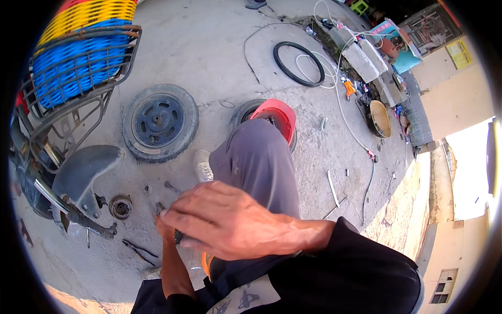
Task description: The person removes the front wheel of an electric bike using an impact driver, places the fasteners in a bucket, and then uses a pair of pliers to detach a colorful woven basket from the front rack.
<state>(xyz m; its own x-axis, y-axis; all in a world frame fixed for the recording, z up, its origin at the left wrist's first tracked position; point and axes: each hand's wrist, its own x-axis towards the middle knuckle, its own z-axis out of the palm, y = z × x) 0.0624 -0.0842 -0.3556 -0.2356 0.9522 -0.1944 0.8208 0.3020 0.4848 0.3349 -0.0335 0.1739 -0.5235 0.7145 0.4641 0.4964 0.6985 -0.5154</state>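
Note:
My right hand (pixel 222 220) is closed, its fingers curled together over my left hand (pixel 166 230), which is largely hidden behind it. A small dark object (pixel 179 236) shows under the right fingers, too hidden to name. Beyond my hands is my raised knee (pixel 253 157) in grey trousers, with a red helmet-like shell (pixel 280 112) on a tyre (pixel 241 109) behind it. A wheel with a tyre (pixel 157 123) lies flat to the left. A wrench (pixel 172 188) and a round metal part (pixel 121 206) lie on the concrete near my left hand.
A vehicle front (pixel 89 178) with fork and blue-yellow basket (pixel 83 63) stands left. A loose tyre (pixel 285 65), white hose (pixel 342 110), stacked blocks (pixel 361 55) and oval pan (pixel 379 120) are at the back right, before a beige wall (pixel 455 89). Another person's shoe (pixel 256 4) shows at the top.

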